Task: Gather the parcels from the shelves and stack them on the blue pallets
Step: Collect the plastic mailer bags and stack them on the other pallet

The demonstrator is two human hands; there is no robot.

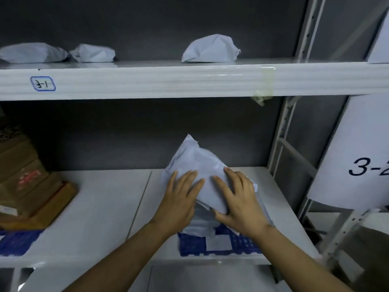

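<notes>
**Parcel held with both hands over a blue pallet at the lower shelf**

A white metal rack [283, 131] fills the view. Its upper shelf [168, 81] and lower shelf [101, 207] are seen against a dark back wall. At the right, a large white sign [362, 157] is cut off by the frame edge, so only "3-" and part of a further digit can be read. At the left of the lower shelf, stacked cardboard boxes [27, 182] are partly out of frame; their print is too blurred to read. A second blue pallet [14, 241] is glimpsed beneath them.

The held parcel [200, 163], a crumpled white bag, is tilted above the lower shelf, right of centre. Under it a further parcel [200, 220] lies on the blue pallet [193, 245], largely hidden by the hands. Whether this pallet rests on the shelf cannot be told.

Three white parcels are spread along the upper shelf: left parcel [31, 52], middle parcel [93, 53] and right parcel [210, 49], the last well apart from the others.

The left hand [181, 199] is laid on the held parcel with fingers straight, its grip released and its thumb hidden. The right hand [235, 199] grasps the same parcel, fingers on top and thumb at the near edge.

A handwritten label [43, 83] reading "3-1" and a strip of tape [264, 85] are fixed to the upper shelf's front edge.
</notes>
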